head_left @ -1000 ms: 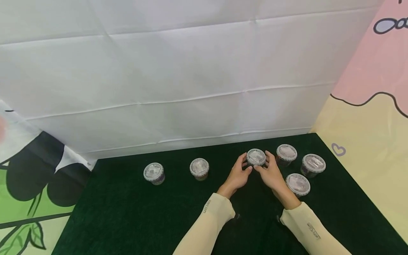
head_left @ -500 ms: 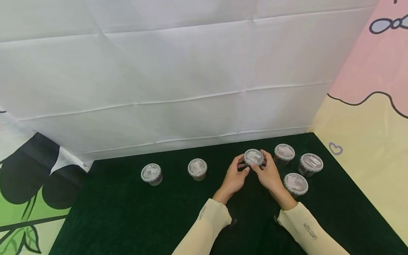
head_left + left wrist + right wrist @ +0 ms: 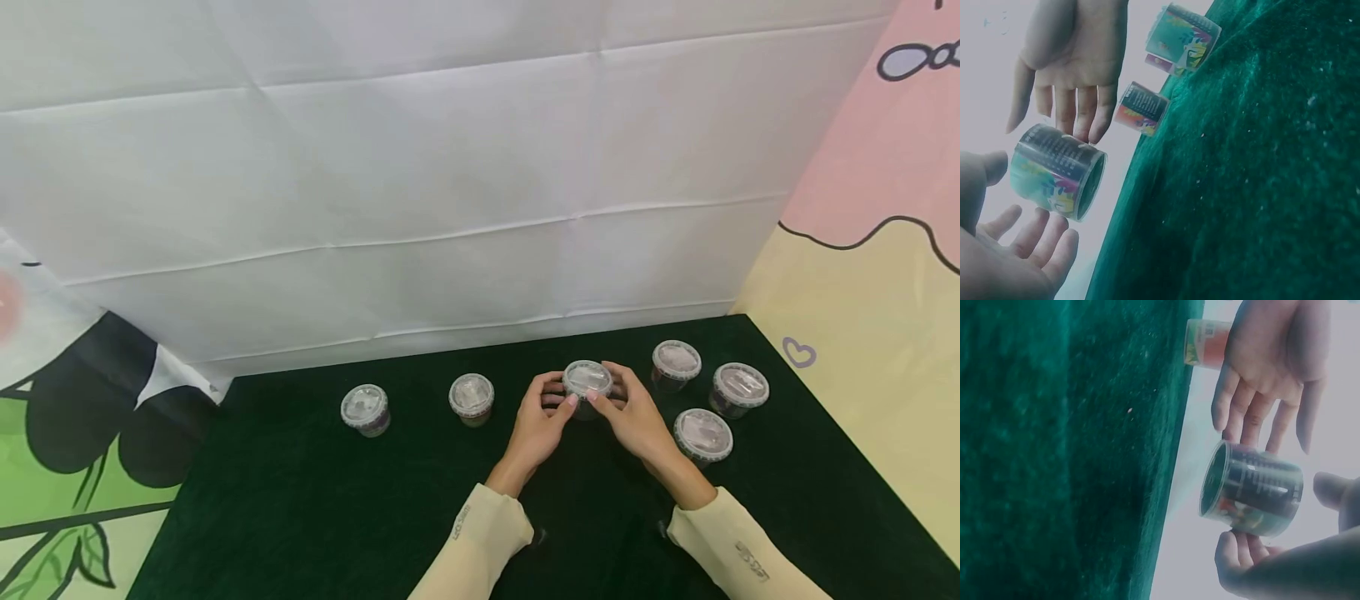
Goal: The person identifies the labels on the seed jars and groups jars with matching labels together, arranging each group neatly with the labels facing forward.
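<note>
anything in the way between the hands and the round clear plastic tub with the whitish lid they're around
Nothing visible: the left hand and right hand hold the round clear plastic tub with whitish lid from both sides. The other lidded tubs stand apart on the dark green cloth.

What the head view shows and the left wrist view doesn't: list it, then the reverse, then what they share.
Only the head view: two tubs left of the left hand, lid tops, sleeves and the pink and yellow wall.

Only the left wrist view: small text on the held tub, that tub's underside and the right palm.

Both: the held tub between the left hand and right hand, two tubs beyond the right hand, and the green cloth.
</note>
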{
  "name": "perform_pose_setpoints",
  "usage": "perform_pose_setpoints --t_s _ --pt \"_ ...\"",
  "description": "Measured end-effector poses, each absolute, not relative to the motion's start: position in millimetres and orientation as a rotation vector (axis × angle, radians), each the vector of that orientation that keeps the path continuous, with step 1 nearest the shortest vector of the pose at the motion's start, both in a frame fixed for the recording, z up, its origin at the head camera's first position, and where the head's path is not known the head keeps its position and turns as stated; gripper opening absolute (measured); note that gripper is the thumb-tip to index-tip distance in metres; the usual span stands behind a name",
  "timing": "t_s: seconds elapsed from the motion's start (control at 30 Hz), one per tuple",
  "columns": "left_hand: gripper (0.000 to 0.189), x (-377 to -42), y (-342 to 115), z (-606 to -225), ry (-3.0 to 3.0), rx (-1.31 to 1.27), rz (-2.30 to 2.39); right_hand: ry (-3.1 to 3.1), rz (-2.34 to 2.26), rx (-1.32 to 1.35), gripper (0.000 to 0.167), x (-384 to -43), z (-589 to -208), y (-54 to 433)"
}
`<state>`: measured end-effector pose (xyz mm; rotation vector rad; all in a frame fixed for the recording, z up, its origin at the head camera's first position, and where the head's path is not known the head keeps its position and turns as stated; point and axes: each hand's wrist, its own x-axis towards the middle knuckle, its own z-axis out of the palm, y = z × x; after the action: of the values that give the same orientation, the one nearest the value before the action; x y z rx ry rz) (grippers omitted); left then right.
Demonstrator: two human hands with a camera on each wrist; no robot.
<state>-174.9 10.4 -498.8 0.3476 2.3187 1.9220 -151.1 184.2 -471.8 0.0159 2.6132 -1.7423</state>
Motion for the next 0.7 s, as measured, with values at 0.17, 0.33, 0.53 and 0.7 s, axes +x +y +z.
perform_pose_setpoints --t_s 0.17,0.33,0.53,0.7 --pt "0.048 -173.7 2.5 -498.1 2.319 0.352 1.922 2.583 -1.750 -0.069 0.060 -147.0 -468.0 182.3" --pt "0.057 -169.6 -6.2 -496.8 2.281 0.441 1.894 2.525 -1.742 -0.122 0.059 -142.4 -467.5 183.8" --pt "0.062 -162.7 -17.1 -492.0 2.179 0.520 1.872 2.433 -1.799 -0.218 0.055 -136.6 -466.4 184.5" --pt "0.061 -155.3 -22.8 -487.6 2.143 0.465 1.923 2.379 -1.828 -0.229 0.054 -131.5 -462.5 177.5"
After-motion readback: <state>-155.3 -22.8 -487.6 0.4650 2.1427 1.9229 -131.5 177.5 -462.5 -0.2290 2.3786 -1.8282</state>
